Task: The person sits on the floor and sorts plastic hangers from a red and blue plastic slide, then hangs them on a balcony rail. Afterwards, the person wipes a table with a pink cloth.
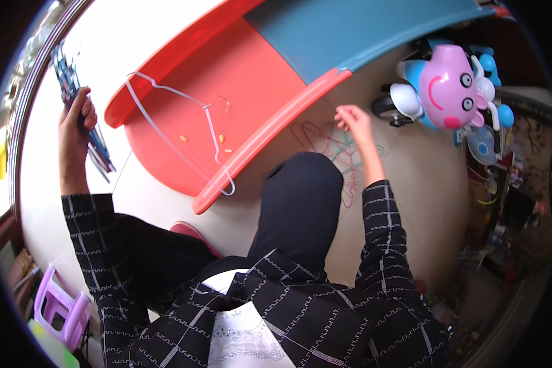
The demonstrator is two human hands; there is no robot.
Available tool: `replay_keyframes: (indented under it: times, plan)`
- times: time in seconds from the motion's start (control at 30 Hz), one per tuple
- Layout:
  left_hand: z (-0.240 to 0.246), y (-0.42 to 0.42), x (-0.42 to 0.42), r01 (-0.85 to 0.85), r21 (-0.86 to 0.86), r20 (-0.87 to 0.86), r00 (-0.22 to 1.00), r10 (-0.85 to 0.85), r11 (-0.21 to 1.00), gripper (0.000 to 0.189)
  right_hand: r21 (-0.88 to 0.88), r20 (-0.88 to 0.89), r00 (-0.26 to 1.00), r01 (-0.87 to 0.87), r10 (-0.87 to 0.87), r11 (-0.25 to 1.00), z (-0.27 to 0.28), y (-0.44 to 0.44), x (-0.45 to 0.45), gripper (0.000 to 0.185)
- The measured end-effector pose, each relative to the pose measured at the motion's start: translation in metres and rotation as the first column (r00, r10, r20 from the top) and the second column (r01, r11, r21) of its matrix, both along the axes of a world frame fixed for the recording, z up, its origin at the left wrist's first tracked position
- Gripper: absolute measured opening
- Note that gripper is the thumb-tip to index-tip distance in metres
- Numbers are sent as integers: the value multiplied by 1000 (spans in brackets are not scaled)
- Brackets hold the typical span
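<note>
My left hand is raised at the far left, closed around a bundle of dark blue and teal hangers, blurred at the upper end. My right hand hovers over the floor, fingers loosely curled, with nothing visible in it. Below and beside it, several pink and green wire clothes hangers lie in a tangle on the floor. One pale lilac clothes hanger rests across the red end of a plastic slide, its lower corner over the near rim.
A pink toy ride-on with a cartoon animal face stands at the right. Small yellow pieces lie on the slide. Behind the left arm is a purple plastic stool. A small fan and clutter fill the right edge.
</note>
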State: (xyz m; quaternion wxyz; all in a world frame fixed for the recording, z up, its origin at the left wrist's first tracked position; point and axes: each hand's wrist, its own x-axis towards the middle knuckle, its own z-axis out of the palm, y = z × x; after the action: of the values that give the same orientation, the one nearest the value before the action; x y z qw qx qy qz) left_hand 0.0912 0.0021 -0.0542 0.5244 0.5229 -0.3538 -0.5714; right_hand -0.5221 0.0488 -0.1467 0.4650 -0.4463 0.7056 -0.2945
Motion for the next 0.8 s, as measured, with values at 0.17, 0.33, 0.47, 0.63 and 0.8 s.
replay_keyframes:
  times: [0.17,0.33,0.47,0.63,0.8]
  plan:
    - [-5,1,-10,-21,4,85,996,21,1000,25,136,-399,917,45,13,990,-86,84,-28,16]
    - [-7,1,-19,-25,46,79,997,21,999,25,339,-760,553,-113,342,934,-124,101,-36,19]
    - [-2,1,-22,-1,43,48,999,-1,999,25,251,-864,322,-390,386,886,-144,117,-51,18]
    - [1,1,-31,-86,119,4,996,87,989,26,217,-724,564,-361,397,907,-107,86,-50,14]
    - [30,-1,-50,-77,26,-285,955,81,997,24,-56,-479,810,-414,339,909,69,-21,49,15]
